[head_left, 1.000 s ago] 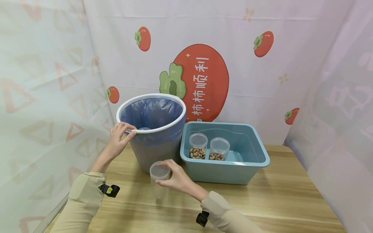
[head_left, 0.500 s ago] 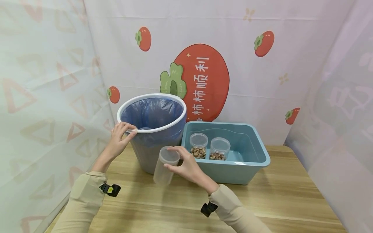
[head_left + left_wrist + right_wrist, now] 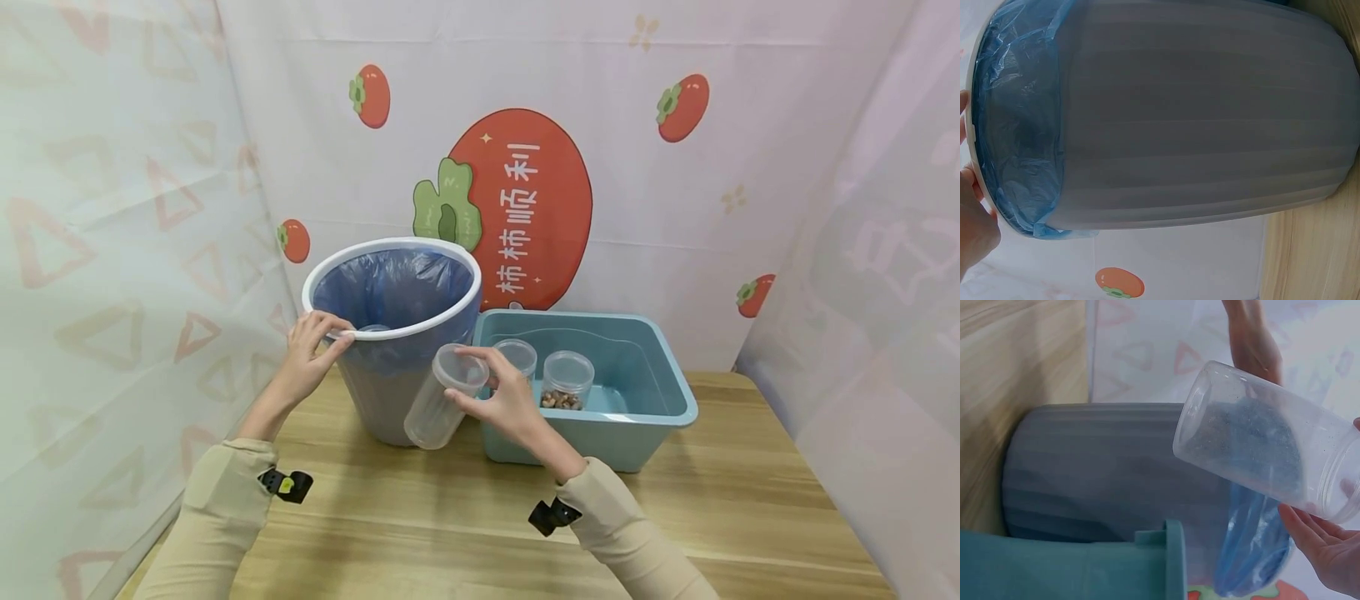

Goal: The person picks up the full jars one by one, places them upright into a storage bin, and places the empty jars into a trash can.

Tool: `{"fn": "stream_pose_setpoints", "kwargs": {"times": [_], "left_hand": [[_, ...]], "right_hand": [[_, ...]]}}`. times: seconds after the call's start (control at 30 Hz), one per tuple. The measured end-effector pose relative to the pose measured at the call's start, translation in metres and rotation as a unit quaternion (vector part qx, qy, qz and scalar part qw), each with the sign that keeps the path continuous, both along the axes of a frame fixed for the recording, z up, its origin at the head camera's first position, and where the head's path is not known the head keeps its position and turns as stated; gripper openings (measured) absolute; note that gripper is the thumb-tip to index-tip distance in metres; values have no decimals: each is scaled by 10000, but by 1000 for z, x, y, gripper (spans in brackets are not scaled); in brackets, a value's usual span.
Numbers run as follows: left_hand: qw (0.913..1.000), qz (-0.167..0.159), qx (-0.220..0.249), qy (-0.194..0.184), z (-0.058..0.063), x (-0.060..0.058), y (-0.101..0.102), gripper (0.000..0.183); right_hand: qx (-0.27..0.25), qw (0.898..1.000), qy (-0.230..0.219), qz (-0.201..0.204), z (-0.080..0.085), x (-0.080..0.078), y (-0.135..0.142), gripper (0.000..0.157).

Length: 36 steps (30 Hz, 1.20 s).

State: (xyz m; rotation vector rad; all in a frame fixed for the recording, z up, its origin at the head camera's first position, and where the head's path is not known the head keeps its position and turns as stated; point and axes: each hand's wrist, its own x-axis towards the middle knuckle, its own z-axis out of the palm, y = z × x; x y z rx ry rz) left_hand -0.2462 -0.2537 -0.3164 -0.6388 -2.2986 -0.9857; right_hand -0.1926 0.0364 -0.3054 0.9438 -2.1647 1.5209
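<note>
My left hand (image 3: 307, 354) grips the white rim (image 3: 390, 332) of a grey trash can (image 3: 382, 396) lined with a blue bag (image 3: 1254, 544). Inside the can, just behind the near rim, part of a clear round object shows. My right hand (image 3: 510, 404) holds a clear plastic jar (image 3: 438, 408) near its capped top, thumb and fingers on opposite sides. Tilted, with its base toward the lower left, the jar hangs in front of the can above the table. No contents are visible through its wall (image 3: 1241, 431).
A blue-green tub (image 3: 585, 433) stands right of the can. In it are two lidded jars, one with nuts (image 3: 562, 400) visible; my right hand partly covers the other jar (image 3: 517, 354). Below is a wooden table (image 3: 420, 533), with printed cloth (image 3: 622, 192) behind.
My right hand has lifted the jar off the table, moved it up and to the right, and tilted it. The left hand has stayed on the can's rim.
</note>
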Motion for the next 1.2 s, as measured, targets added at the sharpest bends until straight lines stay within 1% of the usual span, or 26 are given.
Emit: {"fn": "stream_pose_setpoints", "kwargs": {"times": [0.2,0.33,0.53,0.67,0.83,0.93,1.2], "left_hand": [[10000,2,41,-5,0,-1,0,7],[10000,-4,59,-8,-1,-1,0,8],[10000,2,44,-25,1,-1,1,9],[10000,16,54,15,1,-1,1,9],[10000,19,58,33,1,-2,1,9],[10000,7,63,22,0,-3,1,10],[9999,11,89,68,0,-3,0,9]], "right_hand": [[-220,9995,-221,74,7,-6,7,45],[-238,9993,-271,26,12,-7,10,45],[-406,9972,-611,-138,27,-7,15,45],[-619,9963,-575,-130,34,-11,18,44],[-931,9943,-511,-10,31,-28,21,44],[-1034,9938,-417,-23,30,-36,22,45],[-1244,9916,-334,-118,43,-43,17,49]]}}
